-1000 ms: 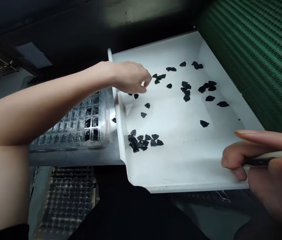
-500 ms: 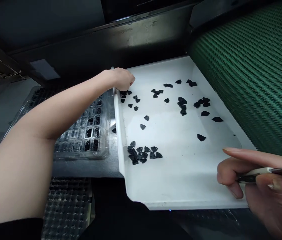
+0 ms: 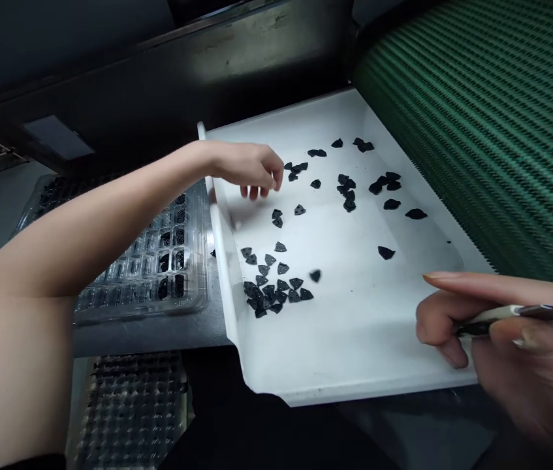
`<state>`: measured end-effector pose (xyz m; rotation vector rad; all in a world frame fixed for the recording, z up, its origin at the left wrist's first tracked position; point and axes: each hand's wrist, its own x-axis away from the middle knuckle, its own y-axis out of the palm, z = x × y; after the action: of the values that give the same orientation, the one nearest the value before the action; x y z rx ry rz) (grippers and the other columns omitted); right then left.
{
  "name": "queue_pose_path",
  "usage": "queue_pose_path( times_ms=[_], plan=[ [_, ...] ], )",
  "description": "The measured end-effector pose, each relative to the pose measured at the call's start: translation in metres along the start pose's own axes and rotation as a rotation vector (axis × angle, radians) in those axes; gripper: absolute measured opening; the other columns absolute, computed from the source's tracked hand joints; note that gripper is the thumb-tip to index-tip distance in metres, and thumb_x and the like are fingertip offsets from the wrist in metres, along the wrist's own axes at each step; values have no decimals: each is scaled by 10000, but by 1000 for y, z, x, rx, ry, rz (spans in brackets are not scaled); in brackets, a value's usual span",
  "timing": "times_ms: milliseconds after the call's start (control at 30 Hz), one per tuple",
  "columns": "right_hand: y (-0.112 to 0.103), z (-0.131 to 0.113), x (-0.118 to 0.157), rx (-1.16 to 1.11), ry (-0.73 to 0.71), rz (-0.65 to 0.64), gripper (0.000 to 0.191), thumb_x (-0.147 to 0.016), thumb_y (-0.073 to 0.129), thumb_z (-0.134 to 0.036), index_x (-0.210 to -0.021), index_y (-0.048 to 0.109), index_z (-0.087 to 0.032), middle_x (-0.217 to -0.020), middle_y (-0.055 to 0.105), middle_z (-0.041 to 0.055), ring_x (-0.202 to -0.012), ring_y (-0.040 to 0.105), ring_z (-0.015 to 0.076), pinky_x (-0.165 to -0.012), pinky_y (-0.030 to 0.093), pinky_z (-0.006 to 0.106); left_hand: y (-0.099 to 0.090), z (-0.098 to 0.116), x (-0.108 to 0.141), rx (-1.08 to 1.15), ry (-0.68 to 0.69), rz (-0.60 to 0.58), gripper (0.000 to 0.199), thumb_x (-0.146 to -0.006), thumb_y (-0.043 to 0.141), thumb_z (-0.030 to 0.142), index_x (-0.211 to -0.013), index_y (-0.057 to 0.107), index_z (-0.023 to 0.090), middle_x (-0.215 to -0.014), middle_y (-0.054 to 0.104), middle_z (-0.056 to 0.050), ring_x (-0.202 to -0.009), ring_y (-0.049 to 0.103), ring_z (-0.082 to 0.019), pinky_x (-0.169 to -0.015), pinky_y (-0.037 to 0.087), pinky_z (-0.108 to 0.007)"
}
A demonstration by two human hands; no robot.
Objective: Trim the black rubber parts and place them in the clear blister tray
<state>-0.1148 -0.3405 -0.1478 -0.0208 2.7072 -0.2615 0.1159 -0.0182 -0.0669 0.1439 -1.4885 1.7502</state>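
Observation:
My left hand (image 3: 251, 170) hangs over the far left part of a white tray (image 3: 325, 352), fingers loosely bent and apart, with nothing visible in them. Just right of its fingertips lies a small cluster of black triangular pieces (image 3: 296, 170). Nearer to me, several more of these pieces, with small holes, form a loose pile (image 3: 269, 297). One black piece (image 3: 315, 276) right of the pile looks blurred. Closed at the tray's right front, my right hand (image 3: 516, 339) grips a slim tool (image 3: 491, 314) with pale, dark and metal parts; its exact kind is unclear.
Left of the white tray, a clear compartment tray (image 3: 198, 287) holds black pieces in some of its cells. A green mesh belt (image 3: 476, 130) runs along the right side. Dark metal panels (image 3: 158, 91) stand behind. A gridded tray (image 3: 129, 418) sits lower down at the left.
My left hand has opened and moved right, away from the tray's left edge. Pieces from that corner now lie nearer to me, around the pile. The view has shifted slightly; my right hand keeps its grip.

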Motion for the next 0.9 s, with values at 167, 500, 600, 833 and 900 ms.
queue_pose_path(
  times_ms=[167,500,600,833,900],
  plan=[
    [15,-24,8,20,77,90,249,-1106,761,-372,-1293,922,-334,-752,695,65,-649,681,209,-475,469,352,11,7,-23,-100,-3,95,634,-995,625,455,-1603,672,282,-1581,686,-139,-1300,672,-333,-1035,536,-421],
    [21,-28,10,5,69,132,251,-1072,834,-442,-1272,931,-326,-676,662,41,-644,691,199,-474,423,345,61,59,18,113,239,-464,363,-1047,621,481,-1256,821,261,-1357,816,-116,-1137,735,-290,-976,592,-433],
    [22,-28,11,3,62,140,257,-1083,821,-436,-1288,925,-321,-801,757,61,-653,703,196,-490,441,354,50,56,30,165,254,-488,461,-1059,598,566,-1360,820,296,-1344,824,-99,-1157,737,-289,-970,595,-405],
    [23,-29,4,-9,-28,83,240,-1112,783,-327,-1311,913,-363,-740,688,42,-658,679,180,-460,448,306,-5,3,-20,-206,-47,233,634,-965,658,449,-1566,737,263,-1513,707,-158,-1350,628,-397,-1123,489,-487],
    [24,-28,2,-21,-67,76,278,-1108,768,-266,-1327,906,-369,-749,688,41,-678,690,187,-469,461,304,-9,-7,-33,-252,-124,202,671,-926,660,379,-1580,720,241,-1564,681,-160,-1357,623,-390,-1116,492,-461]
  ],
)
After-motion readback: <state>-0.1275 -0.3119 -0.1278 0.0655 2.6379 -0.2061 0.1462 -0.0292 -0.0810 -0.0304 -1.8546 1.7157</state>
